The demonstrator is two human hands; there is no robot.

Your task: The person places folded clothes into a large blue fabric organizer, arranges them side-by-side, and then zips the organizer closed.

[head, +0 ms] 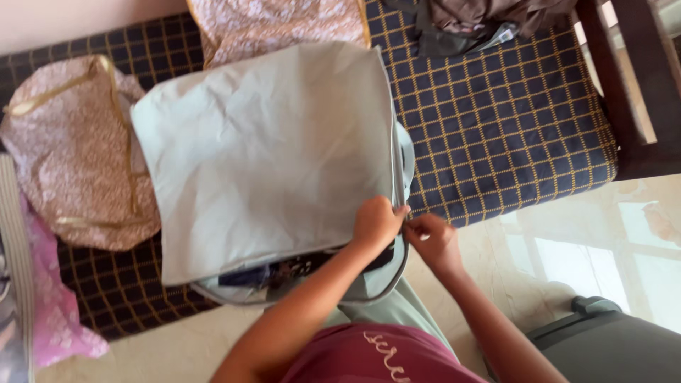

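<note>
Left hand: the left hand (377, 221) is curled shut, fingers pinched on the near right corner of the lid of a pale grey-green fabric storage bag (269, 156), right at its zip edge
Right hand: the right hand (433, 237) sits just beside the left, fingers bunched and pinched at the same corner seam; what they pinch is too small to tell, perhaps the zip pull
Storage bag: large, square, soft-sided, lying flat on a dark navy seat cushion with a yellow grid check (511, 113); its near edge overhangs the cushion toward the person
Bag lid: creased, mostly laid over the bag, lifted slightly along the near edge so a gap shows
Contents: dark folded cloth with a light print (284, 271) shows in the gap below the lid
Left of bag: a pink floral fabric cover with gold piping (71, 156), touching the bag's left side
Behind bag: a second pink floral fabric piece (277, 25), partly tucked under the bag's far edge
Far right of cushion: a heap of grey and brown clothes (475, 21)
Far left: a bright pink cloth (50, 305) hanging over the cushion edge
Frame: dark wooden armrest (631, 92) at the cushion's right
Floor: glossy cream tiled floor (582, 241), with a dark grey bin-like object (610, 340) near the right arm
</note>
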